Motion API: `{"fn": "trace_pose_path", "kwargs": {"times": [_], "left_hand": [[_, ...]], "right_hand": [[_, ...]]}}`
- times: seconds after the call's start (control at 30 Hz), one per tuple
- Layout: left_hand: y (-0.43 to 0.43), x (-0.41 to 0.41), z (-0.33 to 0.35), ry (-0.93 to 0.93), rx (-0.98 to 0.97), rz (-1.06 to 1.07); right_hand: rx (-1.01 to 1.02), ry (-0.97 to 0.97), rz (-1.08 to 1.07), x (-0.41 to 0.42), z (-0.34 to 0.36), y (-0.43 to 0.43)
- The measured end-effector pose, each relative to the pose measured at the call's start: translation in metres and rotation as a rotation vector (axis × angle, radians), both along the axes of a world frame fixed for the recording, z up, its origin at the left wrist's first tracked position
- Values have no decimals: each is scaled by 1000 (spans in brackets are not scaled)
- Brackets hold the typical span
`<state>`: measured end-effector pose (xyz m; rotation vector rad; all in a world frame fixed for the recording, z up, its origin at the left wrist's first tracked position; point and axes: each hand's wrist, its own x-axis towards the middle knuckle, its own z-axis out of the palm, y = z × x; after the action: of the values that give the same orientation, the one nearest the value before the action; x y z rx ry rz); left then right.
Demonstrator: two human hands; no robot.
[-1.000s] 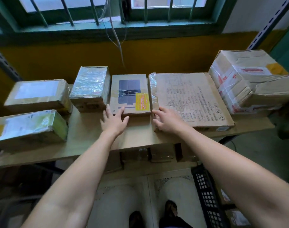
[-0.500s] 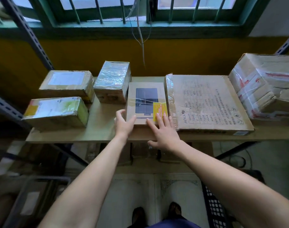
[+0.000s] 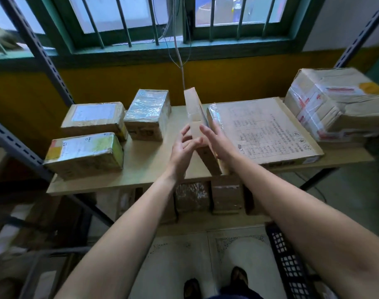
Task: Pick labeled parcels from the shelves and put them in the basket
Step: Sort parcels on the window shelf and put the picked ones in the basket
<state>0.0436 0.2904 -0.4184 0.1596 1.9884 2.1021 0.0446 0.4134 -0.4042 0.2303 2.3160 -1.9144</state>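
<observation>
Parcel (image 3: 194, 108) tilted — L hand (image 3: 181, 149) grips, R hand (image 3: 219, 143) presses

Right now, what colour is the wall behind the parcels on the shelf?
The wall is mustard yellow, under a green window frame; the head view shows it best.
</observation>
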Motion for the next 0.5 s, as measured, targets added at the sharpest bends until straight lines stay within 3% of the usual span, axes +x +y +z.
{"fn": "trace_pose_path", "kwargs": {"times": [0.07, 0.17, 0.23, 0.3, 0.4, 0.5], "left_hand": [[2, 4, 3, -33, 19, -158], [-2, 3, 0, -21, -87, -190], [-9, -3, -11, 66, -282, -93], [-19, -9, -22, 19, -459, 145], [-31, -8, -27, -197, -115, 221], [-37, -4, -25, -181, 89, 164]], "right_hand": [[-86, -20, -36, -5, 8, 10], [-144, -77, -36, 2, 7, 28], [-180, -95, -79, 14, 4, 36], [-216, -74, -92, 24, -1, 42], [-226, -11, -83, 36, -4, 44], [-213, 6, -57, 39, -1, 46]]}}
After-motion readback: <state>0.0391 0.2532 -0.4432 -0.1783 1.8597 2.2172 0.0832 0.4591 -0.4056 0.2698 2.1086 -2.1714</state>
